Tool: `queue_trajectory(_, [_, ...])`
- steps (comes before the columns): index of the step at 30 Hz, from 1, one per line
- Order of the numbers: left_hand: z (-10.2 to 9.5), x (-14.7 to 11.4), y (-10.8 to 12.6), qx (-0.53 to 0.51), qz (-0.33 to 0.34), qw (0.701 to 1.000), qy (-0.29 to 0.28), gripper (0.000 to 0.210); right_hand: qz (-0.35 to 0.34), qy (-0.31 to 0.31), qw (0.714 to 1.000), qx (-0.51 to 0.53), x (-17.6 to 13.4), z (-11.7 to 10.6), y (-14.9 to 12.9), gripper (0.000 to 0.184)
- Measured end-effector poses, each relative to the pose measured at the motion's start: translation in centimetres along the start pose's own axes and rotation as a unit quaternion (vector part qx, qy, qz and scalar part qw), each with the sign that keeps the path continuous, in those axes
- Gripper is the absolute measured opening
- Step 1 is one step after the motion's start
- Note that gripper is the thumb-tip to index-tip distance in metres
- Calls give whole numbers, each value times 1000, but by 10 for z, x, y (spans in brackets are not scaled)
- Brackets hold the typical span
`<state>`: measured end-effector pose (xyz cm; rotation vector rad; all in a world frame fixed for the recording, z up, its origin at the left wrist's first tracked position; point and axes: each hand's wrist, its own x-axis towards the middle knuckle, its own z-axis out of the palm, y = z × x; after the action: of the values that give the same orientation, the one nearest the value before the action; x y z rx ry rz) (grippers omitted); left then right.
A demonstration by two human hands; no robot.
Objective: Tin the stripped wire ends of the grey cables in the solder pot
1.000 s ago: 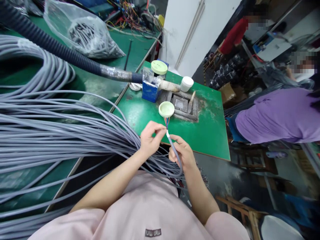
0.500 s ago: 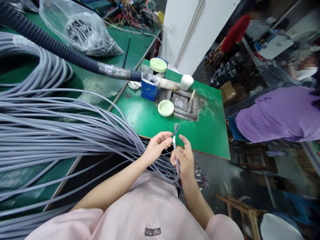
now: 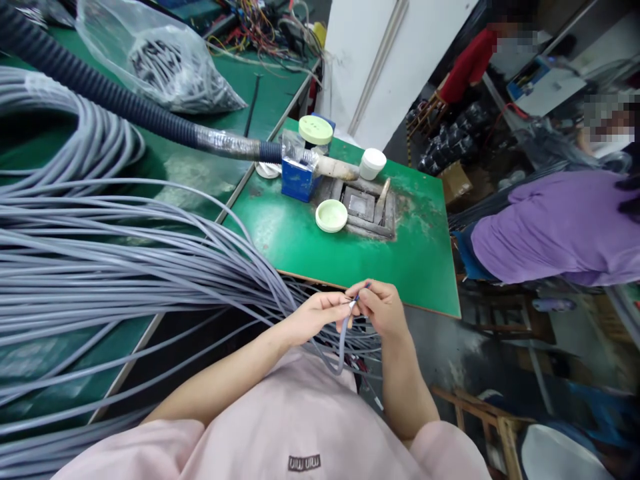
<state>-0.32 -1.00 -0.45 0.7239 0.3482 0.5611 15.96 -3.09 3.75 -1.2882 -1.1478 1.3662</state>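
Close in front of my chest, both hands meet at the end of one grey cable [image 3: 342, 347]. My left hand [image 3: 323, 312] pinches the cable near its white-wrapped neck, where the jacket ends. The thumb and fingers of my right hand [image 3: 383, 305] are closed on the thin coloured wires [image 3: 357, 297] that come out of it. Only a short blue bit of wire shows between the fingers; the rest is hidden. Below the hands the cable bends down in a loop. A large bundle of grey cables [image 3: 150, 260] sweeps in from the left and passes beneath my hands.
On the green table [image 3: 280, 233] stand a pale green dish [image 3: 331, 217], a square metal pot [image 3: 361, 205] with a stick leaning in it, a white tub [image 3: 373, 163] and a blue block [image 3: 297, 183] under a black hose [image 3: 150, 120]. A person in purple [image 3: 560, 227] is at the right.
My hands have come down slightly and together. My right hand has shifted from the cable jacket to the coloured wires, which stood fanned out before. My left hand now pinches the cable's neck.
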Motion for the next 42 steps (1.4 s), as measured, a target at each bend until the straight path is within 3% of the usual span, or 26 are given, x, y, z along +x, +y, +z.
queue_trajectory(3, [1, -3, 2, 8, -19, 999, -51, 43, 20, 10, 997, 69, 1, 7, -2, 28])
queue_trajectory(7, [4, -5, 8, 32, -32, 994, -96, 46, 3, 102, 985, 140, 0, 20, 3, 26])
queue_trajectory(11, [6, -4, 12, 21, -38, 992, -120, 46, -24, 137, 975, 174, 1, 26, 3, 25])
queue_trajectory(14, [6, -4, 12, 19, -35, 991, -126, 43, -51, 157, 967, 194, 8, 13, -5, 30])
queue_trajectory(18, [2, -7, 12, 23, -53, 989, -133, 44, -120, 232, 943, 207, 13, -25, -13, 35])
queue_trajectory(20, [0, -8, 12, 4, -42, 993, -109, 46, -101, 200, 963, 150, 9, -39, -9, 26])
queue_trajectory(22, [-1, -7, 12, -15, -39, 994, -99, 48, -37, 99, 992, 73, 2, -42, 0, 21])
queue_trajectory(24, [-1, -5, 11, -23, -47, 993, -108, 48, 20, 0, 1000, 25, -4, -34, 10, 32])
queue_trajectory(26, [0, -4, 9, -24, -57, 991, -117, 48, 39, -40, 998, 21, -7, -22, 16, 38])
queue_trajectory(29, [0, -3, 4, -22, -58, 993, -101, 47, 25, -20, 998, 46, -5, -2, 15, 30])
queue_trajectory(32, [-2, -3, 2, -6, -40, 998, -55, 44, 5, 38, 998, 59, 5, 12, 9, 31])
queue_trajectory(37, [-7, -5, 3, -17, -40, 998, -52, 45, -64, 154, 977, 136, 23, 5, -2, 30])
queue_trajectory(39, [-10, -6, 4, -43, -38, 998, -41, 47, -80, 155, 974, 142, 26, -4, -4, 28])
queue_trajectory(42, [-16, -5, 4, -83, -19, 996, -19, 46, -27, 99, 991, 88, 25, -10, -2, 23])
